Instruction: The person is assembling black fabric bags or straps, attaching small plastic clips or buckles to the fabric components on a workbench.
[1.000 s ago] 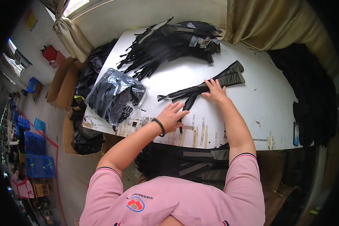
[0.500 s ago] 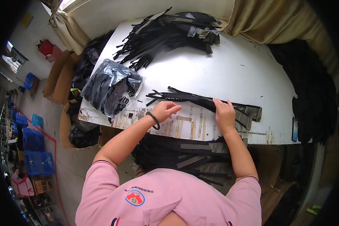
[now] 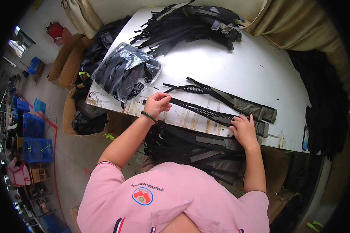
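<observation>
Near the table's front edge lies a long black mesh strap [image 3: 200, 110] with a grey fabric panel at its right end. My left hand [image 3: 158, 105] is closed, thumb and fingers pinching the strap's narrow left end. My right hand [image 3: 244, 130] rests on the strap by the grey panel, its fingers apart and touching the fabric. Just behind it lies a second strap of the same kind, with a grey panel [image 3: 241, 105] and a mesh part [image 3: 192, 89]; its left end splits into narrow tails.
A clear plastic bag [image 3: 127, 73] of dark items sits at the table's left. Behind is a heap of black straps [image 3: 182, 29]; black fabric [image 3: 319, 93] hangs at the right edge. More straps [image 3: 194, 145] lie below the front edge. Cardboard boxes [image 3: 68, 124] stand on the left floor.
The two straps, bunched together before, now lie apart, one nearer me. My left hand has closed on the nearer strap's end. My right hand has moved slightly right and nearer. The view has shifted.
</observation>
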